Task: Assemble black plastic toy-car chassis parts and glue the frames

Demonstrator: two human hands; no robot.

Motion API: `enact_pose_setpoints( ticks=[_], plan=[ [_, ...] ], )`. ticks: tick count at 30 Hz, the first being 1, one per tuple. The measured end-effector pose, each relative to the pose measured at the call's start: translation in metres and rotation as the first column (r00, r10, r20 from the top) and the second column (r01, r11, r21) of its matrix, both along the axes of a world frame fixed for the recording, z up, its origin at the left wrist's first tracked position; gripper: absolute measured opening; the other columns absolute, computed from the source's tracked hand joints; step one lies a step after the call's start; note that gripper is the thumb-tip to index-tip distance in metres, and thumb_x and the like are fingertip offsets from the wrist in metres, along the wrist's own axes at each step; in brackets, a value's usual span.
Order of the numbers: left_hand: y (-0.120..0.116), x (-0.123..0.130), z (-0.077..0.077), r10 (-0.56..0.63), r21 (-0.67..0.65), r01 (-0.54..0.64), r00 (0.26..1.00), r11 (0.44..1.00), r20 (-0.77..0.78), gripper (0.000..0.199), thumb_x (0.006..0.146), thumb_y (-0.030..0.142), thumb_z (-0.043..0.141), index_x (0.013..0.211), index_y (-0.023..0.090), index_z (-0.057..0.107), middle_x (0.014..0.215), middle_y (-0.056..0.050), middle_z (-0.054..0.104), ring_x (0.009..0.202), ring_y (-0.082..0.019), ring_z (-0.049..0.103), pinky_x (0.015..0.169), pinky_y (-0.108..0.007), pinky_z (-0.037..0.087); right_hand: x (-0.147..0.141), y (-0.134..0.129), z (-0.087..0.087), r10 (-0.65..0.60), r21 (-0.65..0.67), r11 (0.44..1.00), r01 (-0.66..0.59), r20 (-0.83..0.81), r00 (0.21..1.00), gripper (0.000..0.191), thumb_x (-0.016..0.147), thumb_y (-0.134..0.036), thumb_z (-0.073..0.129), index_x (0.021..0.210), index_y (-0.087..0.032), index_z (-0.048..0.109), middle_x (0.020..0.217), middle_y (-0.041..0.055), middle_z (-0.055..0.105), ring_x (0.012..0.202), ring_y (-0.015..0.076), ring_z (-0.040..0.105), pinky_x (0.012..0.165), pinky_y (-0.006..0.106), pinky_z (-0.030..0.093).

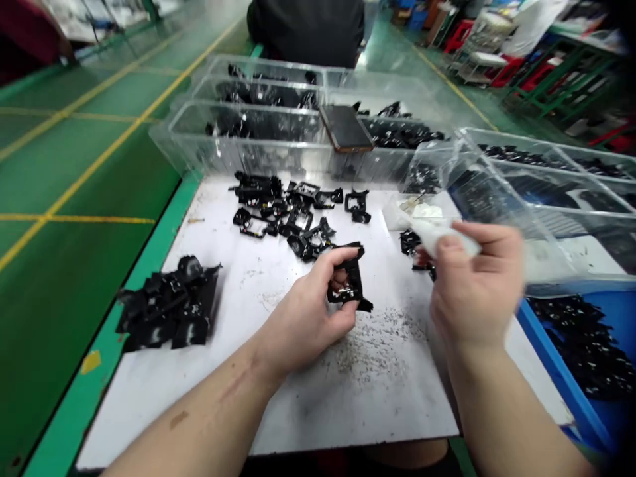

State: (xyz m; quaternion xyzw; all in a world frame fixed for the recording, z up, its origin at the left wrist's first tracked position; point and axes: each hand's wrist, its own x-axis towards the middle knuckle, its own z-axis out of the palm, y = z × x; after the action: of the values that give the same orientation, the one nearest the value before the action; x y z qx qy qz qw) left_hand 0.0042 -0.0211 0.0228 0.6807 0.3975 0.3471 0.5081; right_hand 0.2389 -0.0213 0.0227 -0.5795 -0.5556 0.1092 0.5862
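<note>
Left forearm (199,411) nearest; left grip (314,311) holds a black, open-centred frame (353,277).

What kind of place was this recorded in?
Probably a factory assembly floor: divided clear bins full of small black parts, yellow lines on the green floor, and a blue crate of similar parts.

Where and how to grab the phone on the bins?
Pinch the phone across its two long edges, near its middle, coming down from above. It lies flat-faced, dark face up, across the rims of the clear bins, both long edges exposed. A shallow pinch looks safer, since black parts lie in the bin just beside it.
</note>
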Motion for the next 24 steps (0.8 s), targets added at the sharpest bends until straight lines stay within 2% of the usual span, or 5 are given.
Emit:
enact_pose_setpoints(
  ticks=[4, 11, 14, 18, 24],
  plan=[
    [0.005, -0.003, -0.002, 0.057, -0.033, -0.057, 0.998, 0.998, 0.008, 0.062, 0.097, 0.021, 0.069, 0.155, 0.023, 0.047, 0.125, -0.010, 0.071, 0.116, -0.026, 0.072, 0.108, -0.048, 0.059, -0.008, 0.018, -0.018, 0.038, -0.168, 0.985, -0.046, -0.047, 0.998, 0.029, 0.088, -0.040, 0.080, 0.095, -0.023, 0.059, 0.089, 0.0029, 0.072, 0.078, 0.0188, 0.070, 0.073, 0.037, 0.060],
    [0.008, -0.005, 0.006, 0.129, -0.054, -0.129, 0.992, 0.990, -0.007, 0.060, 0.098, 0.027, 0.067, 0.154, 0.023, 0.045, 0.122, -0.008, 0.071, 0.114, -0.024, 0.072, 0.110, -0.043, 0.056, -0.037, 0.018, -0.011, 0.090, -0.318, 0.946, -0.058, 0.089, 0.992, 0.045, 0.072, -0.021, 0.078, 0.116, -0.024, 0.068, 0.092, 0.0030, 0.077, 0.089, 0.0252, 0.074, 0.090, 0.045, 0.059],
    [0.005, -0.005, 0.005, 0.150, -0.068, -0.150, 0.989, 0.986, -0.010, 0.061, 0.098, 0.031, 0.067, 0.155, 0.025, 0.045, 0.120, -0.007, 0.072, 0.112, -0.024, 0.073, 0.108, -0.043, 0.056, -0.019, 0.017, 0.009, 0.105, -0.351, 0.935, -0.052, 0.133, 0.986, 0.054, 0.075, -0.032, 0.084, 0.127, -0.025, 0.070, 0.106, 0.0053, 0.079, 0.092, 0.0249, 0.074, 0.086, 0.043, 0.059],
    [0.004, -0.006, 0.000, 0.099, -0.049, -0.100, 0.995, 0.994, -0.027, 0.065, 0.095, 0.030, 0.069, 0.156, 0.024, 0.046, 0.121, -0.007, 0.072, 0.115, -0.024, 0.074, 0.111, -0.042, 0.055, 0.022, 0.047, 0.031, -0.088, -0.310, 0.940, 0.146, 0.192, 0.977, 0.032, 0.099, -0.040, 0.064, 0.122, -0.018, 0.068, 0.108, 0.0091, 0.075, 0.088, 0.0215, 0.069, 0.087, 0.043, 0.058],
    [0.005, -0.006, -0.006, 0.051, -0.051, -0.055, 0.995, 0.997, -0.087, 0.063, 0.098, 0.030, 0.067, 0.157, 0.025, 0.045, 0.125, -0.009, 0.072, 0.118, -0.025, 0.073, 0.113, -0.045, 0.054, 0.045, 0.102, 0.019, -0.181, -0.243, 0.933, 0.264, 0.317, 0.931, 0.020, 0.090, -0.035, 0.080, 0.096, -0.017, 0.072, 0.105, 0.0056, 0.071, 0.107, 0.0236, 0.065, 0.104, 0.048, 0.052]
  ],
)
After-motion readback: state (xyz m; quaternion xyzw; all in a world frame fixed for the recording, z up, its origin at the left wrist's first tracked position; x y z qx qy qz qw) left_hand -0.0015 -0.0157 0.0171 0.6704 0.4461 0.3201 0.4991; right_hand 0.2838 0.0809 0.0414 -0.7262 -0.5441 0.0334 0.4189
